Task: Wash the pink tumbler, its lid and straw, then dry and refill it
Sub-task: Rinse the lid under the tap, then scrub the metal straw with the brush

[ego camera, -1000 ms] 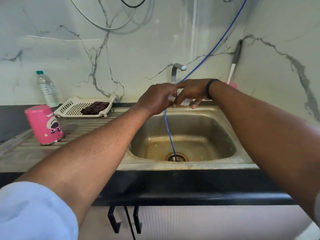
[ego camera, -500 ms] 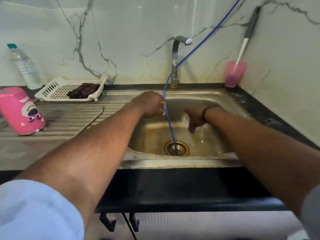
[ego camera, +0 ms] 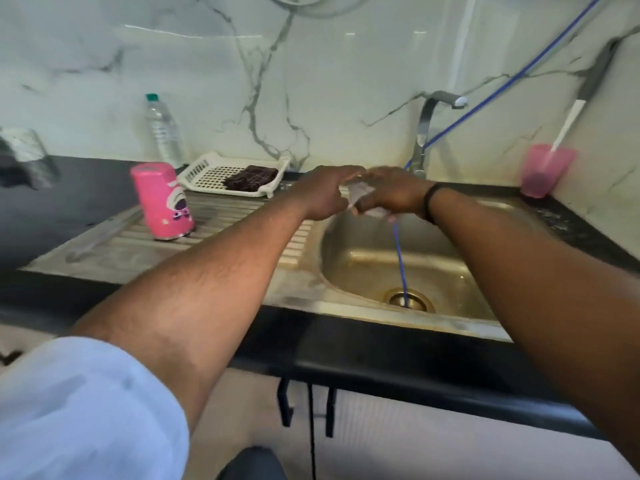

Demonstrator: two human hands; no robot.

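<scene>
Over the sink, we note left hand and right hand together gripping a pale, blurred lid; pink tumbler inverted on drainboard.

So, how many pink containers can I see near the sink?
2. The pink tumbler stands upside down on the draining board, left of the basin. A pink cup with a brush sits in the back right corner. None seems hidden.

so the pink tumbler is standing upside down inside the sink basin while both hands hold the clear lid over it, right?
Not quite. The head view shows the pink tumbler upside down on the ribbed steel drainboard left of the sink basin, not inside it. The rest holds: left hand and right hand hold a small clear piece, likely the lid, over the basin.
</scene>
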